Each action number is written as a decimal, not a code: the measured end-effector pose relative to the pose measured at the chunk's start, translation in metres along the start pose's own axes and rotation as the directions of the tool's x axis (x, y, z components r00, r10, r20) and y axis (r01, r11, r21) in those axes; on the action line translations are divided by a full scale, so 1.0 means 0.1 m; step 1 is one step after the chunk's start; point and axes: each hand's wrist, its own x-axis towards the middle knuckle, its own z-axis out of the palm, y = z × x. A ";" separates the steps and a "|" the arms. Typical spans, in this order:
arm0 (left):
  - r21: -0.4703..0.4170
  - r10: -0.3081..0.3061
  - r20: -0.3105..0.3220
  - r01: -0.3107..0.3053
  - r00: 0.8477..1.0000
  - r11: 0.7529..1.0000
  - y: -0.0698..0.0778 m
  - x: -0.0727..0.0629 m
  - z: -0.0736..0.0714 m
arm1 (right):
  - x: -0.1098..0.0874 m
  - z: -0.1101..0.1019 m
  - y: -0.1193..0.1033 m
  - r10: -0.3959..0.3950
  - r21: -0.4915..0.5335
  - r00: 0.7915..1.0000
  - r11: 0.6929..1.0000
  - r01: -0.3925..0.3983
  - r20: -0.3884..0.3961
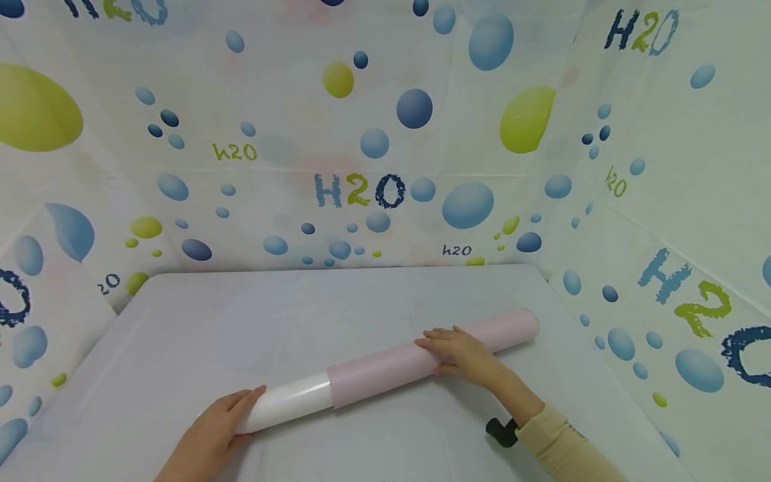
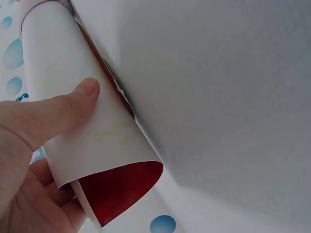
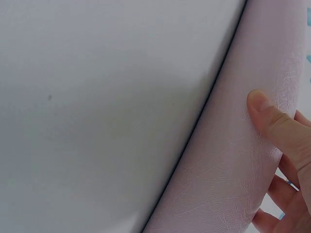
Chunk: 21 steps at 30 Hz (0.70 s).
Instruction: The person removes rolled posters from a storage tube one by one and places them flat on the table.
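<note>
A white rolled sheet (image 1: 295,402) lies at a slant, its right part inside a pink roll (image 1: 385,371) with a leathery, creased surface. My left hand (image 1: 213,428) grips the white roll at its left end, thumb on the near side and fingers round the far side. In the left wrist view the open end shows a red inner face (image 2: 121,194), and a long seam runs beside the thumb. My right hand (image 1: 464,355) lies over the pink roll right of its middle. The right wrist view shows the thumb on the pink surface (image 3: 218,145) and fingers curled behind.
A white-covered table (image 1: 289,314) lies under the rolls. Behind it and at both sides hang white sheets (image 1: 277,201) printed with blue and green drops and H2O lettering. A small black object (image 1: 500,432) shows by the right sleeve (image 1: 560,442).
</note>
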 end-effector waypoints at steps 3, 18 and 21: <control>-0.009 -0.031 0.025 0.031 0.999 0.999 -0.03 -0.02 -0.02 | -0.02 -0.02 0.02 0.011 0.008 1.000 1.000 -0.011 0.001; -0.042 -0.172 0.147 0.180 0.974 0.983 -0.13 -0.07 -0.15 | -0.09 -0.04 0.15 0.075 0.050 0.997 0.996 -0.075 0.007; -0.026 -0.177 0.161 0.184 0.971 0.983 -0.13 -0.05 -0.15 | -0.09 -0.03 0.15 0.079 0.050 0.997 0.996 -0.079 0.001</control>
